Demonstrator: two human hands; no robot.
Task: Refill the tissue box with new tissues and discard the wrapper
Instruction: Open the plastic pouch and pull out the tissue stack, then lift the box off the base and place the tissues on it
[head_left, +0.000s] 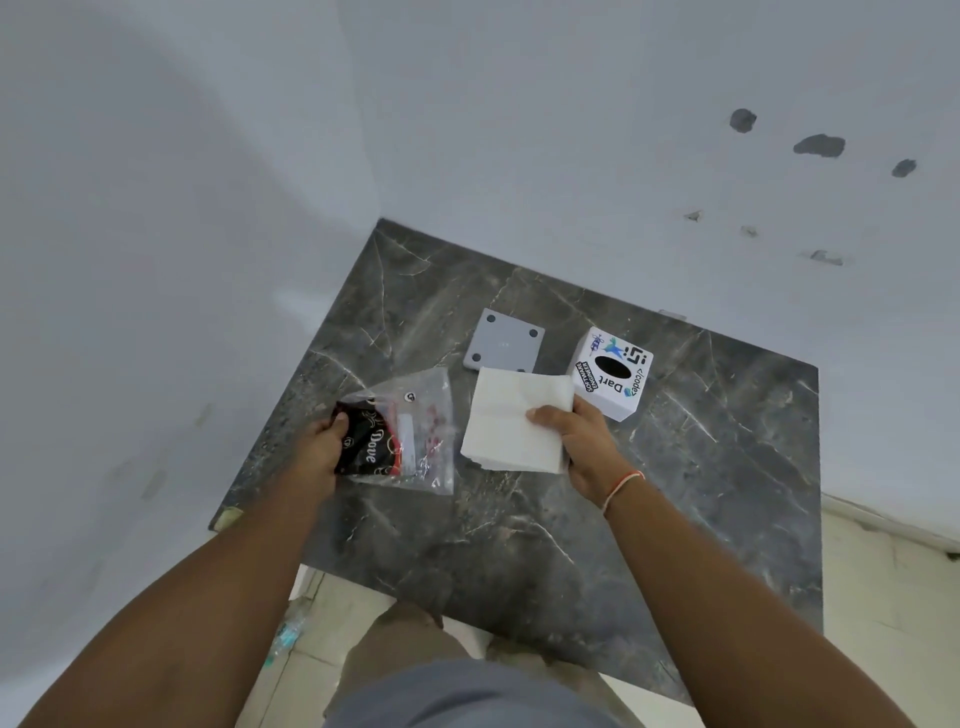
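A stack of white tissues (511, 421) lies at the middle of the dark marble table (519, 545), and my right hand (582, 441) grips its right edge. My left hand (319, 449) holds the left end of a clear plastic wrapper (410, 431) with a black and red printed label. The wrapper rests flat on the table to the left of the tissues. A white cube tissue box (613, 379) with stickers and a black oval hole on its upper face stands just behind my right hand. Its grey square base plate (504, 348) lies apart, behind the tissues.
The table sits in a corner between two pale walls (156, 260). Its front and right edges drop to a tiled floor (883, 597). Some litter (285, 631) lies on the floor below the table's front left edge.
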